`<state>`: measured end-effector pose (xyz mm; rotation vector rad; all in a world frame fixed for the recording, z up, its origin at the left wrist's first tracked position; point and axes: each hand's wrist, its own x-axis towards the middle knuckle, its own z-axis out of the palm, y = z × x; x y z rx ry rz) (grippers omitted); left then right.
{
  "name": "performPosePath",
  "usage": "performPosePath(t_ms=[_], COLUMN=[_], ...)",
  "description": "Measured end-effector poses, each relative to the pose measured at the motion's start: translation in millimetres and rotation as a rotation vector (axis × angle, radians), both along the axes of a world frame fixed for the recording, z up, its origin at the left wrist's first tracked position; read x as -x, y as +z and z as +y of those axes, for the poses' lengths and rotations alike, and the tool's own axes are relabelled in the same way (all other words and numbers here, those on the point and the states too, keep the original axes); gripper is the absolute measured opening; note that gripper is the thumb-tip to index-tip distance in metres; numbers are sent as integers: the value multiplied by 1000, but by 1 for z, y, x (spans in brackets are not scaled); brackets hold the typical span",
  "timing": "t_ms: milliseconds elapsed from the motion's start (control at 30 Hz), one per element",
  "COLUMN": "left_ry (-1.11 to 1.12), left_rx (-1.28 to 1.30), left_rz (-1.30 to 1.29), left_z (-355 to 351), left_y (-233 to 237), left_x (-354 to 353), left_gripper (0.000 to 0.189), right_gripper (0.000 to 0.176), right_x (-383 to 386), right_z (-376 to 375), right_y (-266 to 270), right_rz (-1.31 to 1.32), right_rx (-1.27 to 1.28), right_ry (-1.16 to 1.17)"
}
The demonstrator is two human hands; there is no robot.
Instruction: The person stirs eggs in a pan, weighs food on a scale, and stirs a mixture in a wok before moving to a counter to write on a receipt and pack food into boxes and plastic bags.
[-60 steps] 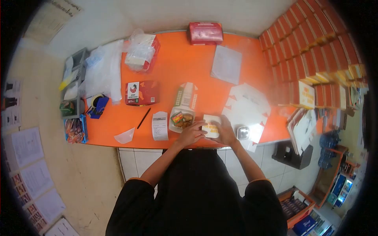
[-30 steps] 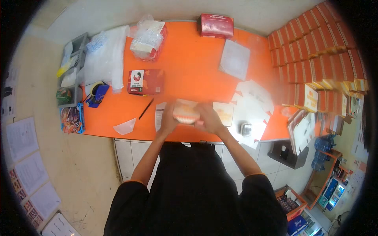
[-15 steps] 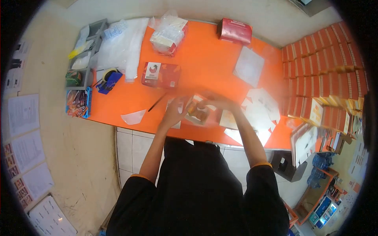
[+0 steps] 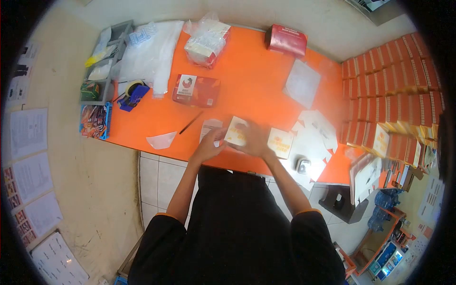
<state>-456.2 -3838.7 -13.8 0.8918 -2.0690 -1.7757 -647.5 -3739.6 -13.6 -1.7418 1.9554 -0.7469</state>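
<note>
Between my hands, close to the front edge of the orange table [image 4: 247,90], sits a small box [image 4: 236,131] with a pale yellow printed top. My right hand [image 4: 254,140] lies over its right side, gripping it. My left hand [image 4: 209,146] has its fingers at the box's lower left corner, near a printed paper slip [image 4: 210,129]. A second pale yellow printed piece [image 4: 280,142] lies right of my right hand, beside white cut sheets [image 4: 311,135] with a small rounded object [image 4: 302,165] on them.
Stacked orange boxes [image 4: 389,104] fill the right side. A red box [image 4: 195,91], a bagged package [image 4: 207,43] and another red box [image 4: 286,41] lie farther back. A dark stick [image 4: 191,122], a tape dispenser [image 4: 133,96] and a grey organizer [image 4: 107,90] are at left.
The box between my hands showed its open inside before; now its pale printed top faces up. My right hand has moved down and left onto it, uncovering the rounded object.
</note>
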Motion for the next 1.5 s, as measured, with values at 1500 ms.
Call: performPosePath(t_ms=[1500], left_ry=[265], left_rx=[753], left_rz=[24], left_z=[-489], left_y=[87], left_x=[-176], left_gripper=[11], right_gripper=[40], right_x=[-220], right_z=[-527], right_y=[-41], right_rz=[396], right_rx=[-65], right_ry=[-175])
